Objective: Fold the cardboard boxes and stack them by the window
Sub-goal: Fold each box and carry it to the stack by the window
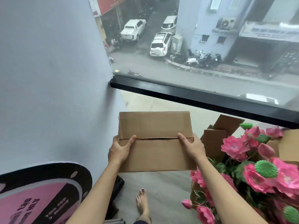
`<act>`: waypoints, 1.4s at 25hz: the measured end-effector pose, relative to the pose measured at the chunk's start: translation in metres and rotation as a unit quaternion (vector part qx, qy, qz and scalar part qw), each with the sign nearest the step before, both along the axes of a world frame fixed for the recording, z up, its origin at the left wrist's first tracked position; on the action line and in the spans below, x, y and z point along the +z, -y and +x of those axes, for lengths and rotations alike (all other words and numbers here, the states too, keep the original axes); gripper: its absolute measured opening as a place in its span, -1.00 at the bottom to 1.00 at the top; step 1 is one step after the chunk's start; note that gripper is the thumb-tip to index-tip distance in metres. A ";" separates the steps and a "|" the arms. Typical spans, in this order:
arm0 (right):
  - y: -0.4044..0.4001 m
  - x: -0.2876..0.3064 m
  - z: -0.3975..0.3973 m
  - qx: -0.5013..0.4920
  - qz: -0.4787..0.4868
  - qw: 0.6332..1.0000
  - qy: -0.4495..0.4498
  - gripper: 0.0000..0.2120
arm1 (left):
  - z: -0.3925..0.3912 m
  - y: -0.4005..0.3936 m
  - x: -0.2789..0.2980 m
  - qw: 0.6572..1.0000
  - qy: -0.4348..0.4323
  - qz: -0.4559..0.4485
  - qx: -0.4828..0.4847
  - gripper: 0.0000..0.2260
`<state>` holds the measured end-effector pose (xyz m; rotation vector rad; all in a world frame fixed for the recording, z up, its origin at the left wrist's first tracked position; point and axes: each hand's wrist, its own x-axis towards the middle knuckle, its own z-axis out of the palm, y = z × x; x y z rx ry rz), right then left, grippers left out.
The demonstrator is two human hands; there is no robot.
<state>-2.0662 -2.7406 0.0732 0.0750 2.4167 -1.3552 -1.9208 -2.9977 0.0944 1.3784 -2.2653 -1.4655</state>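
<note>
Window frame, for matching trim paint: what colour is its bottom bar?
Black, glossy; the window frame shows best in the head view, beyond the cardboard box.

A pale blue wall [48, 70] stands on my left, meeting a black-framed window [202, 96] over a grey street; pale floor [161, 188] lies under me

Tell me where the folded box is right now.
The folded box is mid-frame, held between the left hand and right hand, above the floor before the window, left of the pink flowers.
</note>
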 end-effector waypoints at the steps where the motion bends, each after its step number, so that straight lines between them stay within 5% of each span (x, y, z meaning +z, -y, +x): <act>1: 0.014 -0.007 -0.009 -0.010 0.007 1.000 0.010 -0.47 | -0.018 0.016 -0.008 1.000 0.010 0.007 -0.012 -0.33; 8: 0.080 -0.094 -0.065 -0.050 0.021 0.996 0.075 -0.41 | -0.102 0.094 -0.092 0.997 0.058 0.025 -0.047 -0.42; 11: 0.103 -0.169 -0.087 -0.065 0.030 0.992 0.104 -0.40 | -0.130 0.115 -0.161 0.995 0.086 0.028 -0.051 -0.41; 15: 0.126 -0.267 -0.107 -0.083 0.037 0.987 0.134 -0.36 | -0.165 0.140 -0.255 0.990 0.132 0.013 -0.055 -0.15; 24: 0.148 -0.479 -0.101 -0.157 0.054 0.969 0.185 -0.37 | -0.188 0.158 -0.471 0.976 0.203 -0.025 -0.076 -0.21; 35: 0.155 -0.605 -0.138 -0.083 0.139 0.963 0.215 -0.34 | -0.218 0.160 -0.614 0.972 0.231 0.017 -0.028 -0.23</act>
